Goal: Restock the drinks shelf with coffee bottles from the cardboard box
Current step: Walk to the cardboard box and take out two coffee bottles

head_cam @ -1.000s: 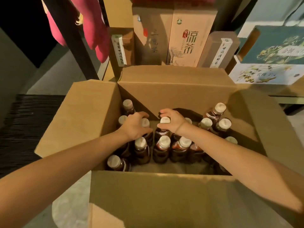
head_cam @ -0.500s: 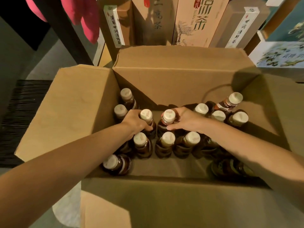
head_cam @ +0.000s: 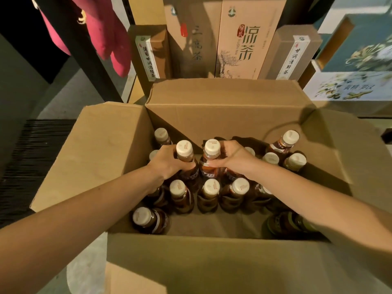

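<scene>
An open cardboard box (head_cam: 222, 115) stands in front of me with several brown coffee bottles with cream caps inside. My left hand (head_cam: 167, 164) is wrapped around the neck of one bottle (head_cam: 185, 150), which stands higher than its neighbours. My right hand (head_cam: 235, 159) grips a second bottle (head_cam: 212, 148) right beside it, also raised. A row of upright bottles (head_cam: 210, 188) stands just in front of both hands. One bottle (head_cam: 148, 219) stands alone at the box's near left corner, and several more (head_cam: 286, 143) cluster at the far right.
Tall tea cartons (head_cam: 244, 39) stand upright behind the box. Printed gift boxes (head_cam: 356, 60) are stacked at the far right. A dark post (head_cam: 84, 52) and pink cloth (head_cam: 110, 35) hang at the upper left. The box flaps (head_cam: 95, 153) spread wide on all sides.
Both hands have closed around two bottles in the middle of the box and lifted them a little above the others. The view has tilted slightly.
</scene>
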Demonstrator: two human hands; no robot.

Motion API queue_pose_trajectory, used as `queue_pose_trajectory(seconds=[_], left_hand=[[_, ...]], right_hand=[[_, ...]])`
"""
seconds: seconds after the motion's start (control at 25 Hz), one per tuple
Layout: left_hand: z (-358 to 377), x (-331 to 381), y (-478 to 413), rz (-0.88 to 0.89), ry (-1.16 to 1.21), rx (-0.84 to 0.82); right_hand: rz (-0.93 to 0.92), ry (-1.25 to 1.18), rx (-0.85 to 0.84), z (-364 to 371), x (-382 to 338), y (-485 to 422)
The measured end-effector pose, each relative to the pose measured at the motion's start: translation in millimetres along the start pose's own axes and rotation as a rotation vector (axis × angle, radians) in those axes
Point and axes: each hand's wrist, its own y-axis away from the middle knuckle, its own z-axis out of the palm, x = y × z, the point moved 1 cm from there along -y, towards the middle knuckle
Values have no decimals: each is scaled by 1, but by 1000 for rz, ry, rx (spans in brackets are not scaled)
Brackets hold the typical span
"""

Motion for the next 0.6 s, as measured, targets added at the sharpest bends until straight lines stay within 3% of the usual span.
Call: queue_pose_trajectory(seconds=[0.32, 0.6], left_hand=[[-61, 68, 59, 211, 334, 117], [-129, 121, 146, 485, 496, 453]], right_hand=[[-200, -131, 68, -25, -105, 41], [-505, -271, 56, -17, -237, 72]])
